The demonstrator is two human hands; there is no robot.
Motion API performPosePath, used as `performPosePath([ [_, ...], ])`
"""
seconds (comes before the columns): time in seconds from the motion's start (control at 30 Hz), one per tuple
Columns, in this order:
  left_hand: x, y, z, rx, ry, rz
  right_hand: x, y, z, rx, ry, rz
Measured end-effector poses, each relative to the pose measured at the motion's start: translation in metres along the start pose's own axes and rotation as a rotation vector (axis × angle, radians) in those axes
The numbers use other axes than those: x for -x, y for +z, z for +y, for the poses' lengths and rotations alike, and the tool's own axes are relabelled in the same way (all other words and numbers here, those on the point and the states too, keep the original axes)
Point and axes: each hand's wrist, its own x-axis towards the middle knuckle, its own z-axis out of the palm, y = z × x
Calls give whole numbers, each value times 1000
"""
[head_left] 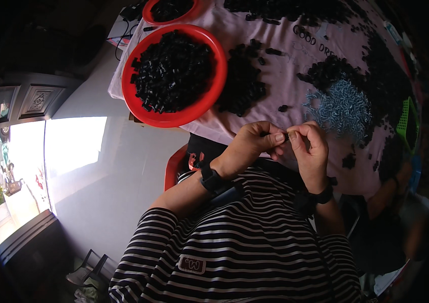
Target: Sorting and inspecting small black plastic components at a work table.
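Both my hands meet above the near edge of the table. My left hand is closed, thumb against fingers, on a small black part, mostly hidden by the fingertips. My right hand pinches at the same spot, its thumb and forefinger touching the part or something tiny on it that I cannot make out. Just beyond my right hand lies a heap of small bluish spiral pieces, like springs or screws. A pile of black parts lies beyond my left hand, beside a red basin full of similar black parts.
A pink cloth covers the table. More black parts spread over its far and right sides, and a second red basin stands at the far left. A green basket is at the right edge, near another person's arm.
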Motion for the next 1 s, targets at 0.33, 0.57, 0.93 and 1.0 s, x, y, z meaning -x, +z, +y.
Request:
performPosePath([
  [0.33, 0, 6, -5, -50, 44, 49, 4, 4, -3, -63, 133, 67],
  [0.57, -1, 4, -5, 27, 63, 66, -2, -6, -6, 189, -202, 28],
  [0.93, 6, -7, -1, 20, -56, -58, -34, 13, 47, 598, -385, -25],
  [1.0, 8, -9, -2, 36, -45, -74, -34, 19, 54, 622, -383, -54],
])
